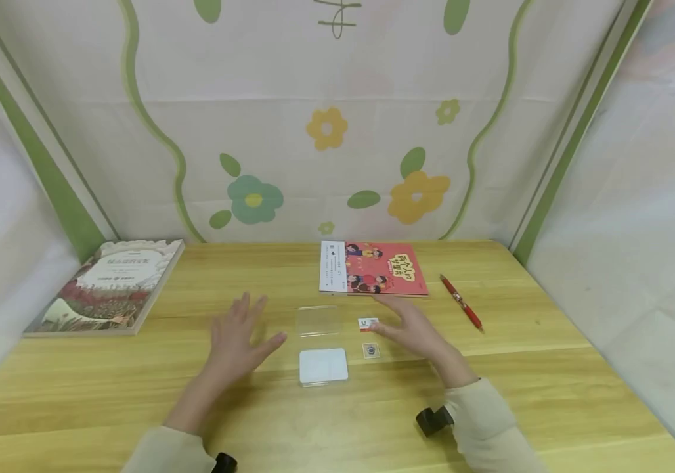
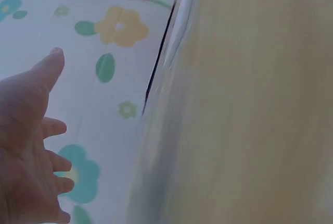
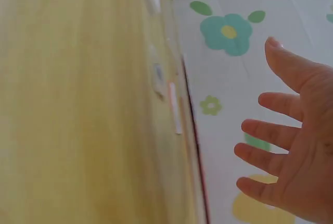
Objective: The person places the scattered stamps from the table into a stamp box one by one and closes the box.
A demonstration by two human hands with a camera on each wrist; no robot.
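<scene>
My left hand (image 1: 236, 345) is spread over the table, its thumb toward the middle and nothing in it. To the right of it lie a clear plastic lid (image 1: 318, 320) and, nearer me, a clear case with a white insert (image 1: 323, 366). My right hand (image 1: 411, 332) has its fingers apart and holds nothing. Its thumb overlaps a small white and red card (image 1: 365, 324) in the head view. A small square stamp-like piece (image 1: 371, 351) lies just below that card. Both wrist views show the left hand (image 2: 28, 146) and right hand (image 3: 302, 146) with fingers extended.
A red picture book (image 1: 381, 268) lies at the back centre against the cloth wall (image 1: 290, 118). Right of it is a red pen (image 1: 461, 303). A thick book (image 1: 107, 286) lies at the back left. Cloth walls also rise on both sides of the wooden table (image 1: 337, 440).
</scene>
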